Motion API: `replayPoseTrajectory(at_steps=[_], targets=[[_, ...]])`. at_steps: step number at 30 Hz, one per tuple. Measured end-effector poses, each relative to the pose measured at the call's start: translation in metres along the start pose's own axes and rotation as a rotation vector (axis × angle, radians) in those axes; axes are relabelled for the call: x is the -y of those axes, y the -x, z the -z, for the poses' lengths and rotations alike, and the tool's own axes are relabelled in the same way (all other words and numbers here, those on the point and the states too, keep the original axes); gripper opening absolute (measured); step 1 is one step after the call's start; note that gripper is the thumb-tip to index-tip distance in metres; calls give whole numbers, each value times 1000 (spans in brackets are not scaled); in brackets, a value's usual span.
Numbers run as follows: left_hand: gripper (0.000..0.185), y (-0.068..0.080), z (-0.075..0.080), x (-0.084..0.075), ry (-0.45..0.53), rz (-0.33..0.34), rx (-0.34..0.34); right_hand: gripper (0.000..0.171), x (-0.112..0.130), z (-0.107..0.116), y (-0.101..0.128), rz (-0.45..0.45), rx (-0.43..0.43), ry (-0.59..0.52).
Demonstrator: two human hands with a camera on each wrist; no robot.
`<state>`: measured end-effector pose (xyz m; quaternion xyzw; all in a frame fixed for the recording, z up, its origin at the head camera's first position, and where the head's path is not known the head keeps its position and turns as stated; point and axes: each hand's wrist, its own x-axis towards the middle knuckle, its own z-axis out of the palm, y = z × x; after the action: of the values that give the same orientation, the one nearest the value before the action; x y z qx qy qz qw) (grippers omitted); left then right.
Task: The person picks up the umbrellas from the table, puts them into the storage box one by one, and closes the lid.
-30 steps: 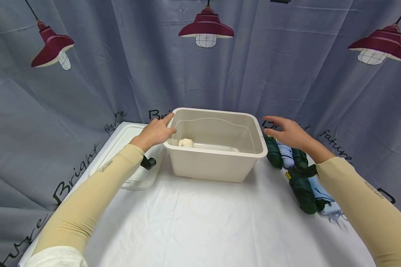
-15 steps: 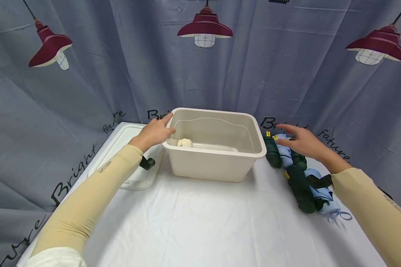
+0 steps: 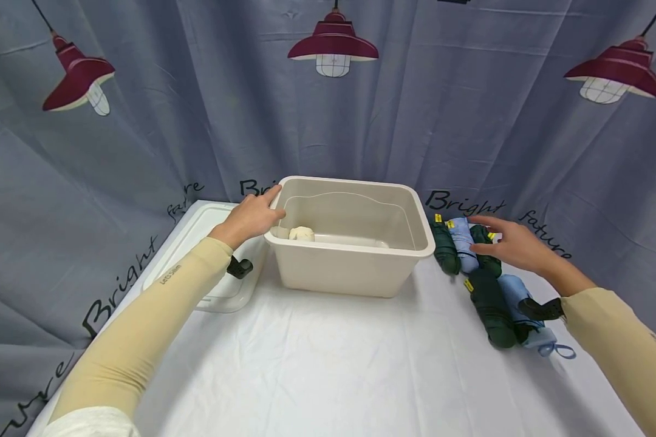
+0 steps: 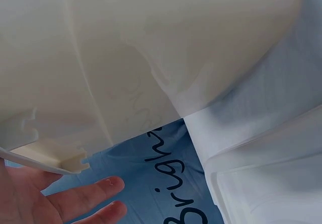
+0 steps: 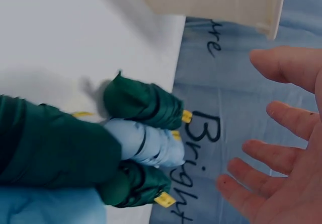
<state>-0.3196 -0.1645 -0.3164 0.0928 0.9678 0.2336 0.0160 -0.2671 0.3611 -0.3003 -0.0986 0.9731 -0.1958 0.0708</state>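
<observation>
A cream plastic bin [image 3: 350, 270] stands at the back middle of the table. At its left rim is my left hand [image 3: 248, 217], with index finger and thumb at the edge; in the left wrist view its fingers extend loosely beside the rim. A small cream lump [image 3: 302, 233] shows inside the bin at the left; its kind is unclear. My right hand [image 3: 516, 244] is over the back right group of folded umbrellas, fingers spread, holding nothing. Those are a green umbrella [image 3: 444, 246], a light blue umbrella [image 3: 462, 243] and another green umbrella [image 3: 486, 260], with yellow tags.
Nearer the front lie a larger dark green umbrella [image 3: 491, 309] and a light blue umbrella [image 3: 516, 297] with a strap loop. A white lid [image 3: 224, 297] lies left of the bin, under the left arm. A grey-blue curtain [image 3: 333, 133] hangs behind the white table [image 3: 333, 364].
My right hand has moved right, away from the bin's right side, to over the back umbrellas. The left hand stays at the bin's left rim.
</observation>
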Motion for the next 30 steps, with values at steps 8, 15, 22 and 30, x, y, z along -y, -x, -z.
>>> replayPoseTrajectory(at_steps=[8, 15, 22, 30], targets=[[76, 0, -1, 1, 1, -6, -3, 87, -16, -8, 8, -37, 27, -10], [76, 1, -1, 0, 8, -6, -1, 94, -28, -19, 11, -62, 46, -27], [76, 2, 1, 0, 11, 0, 5, 93, -37, -28, 12, -69, 52, -38], [76, 0, 0, 2, 8, -3, 8, 91, -45, -37, 17, -80, 56, -42]])
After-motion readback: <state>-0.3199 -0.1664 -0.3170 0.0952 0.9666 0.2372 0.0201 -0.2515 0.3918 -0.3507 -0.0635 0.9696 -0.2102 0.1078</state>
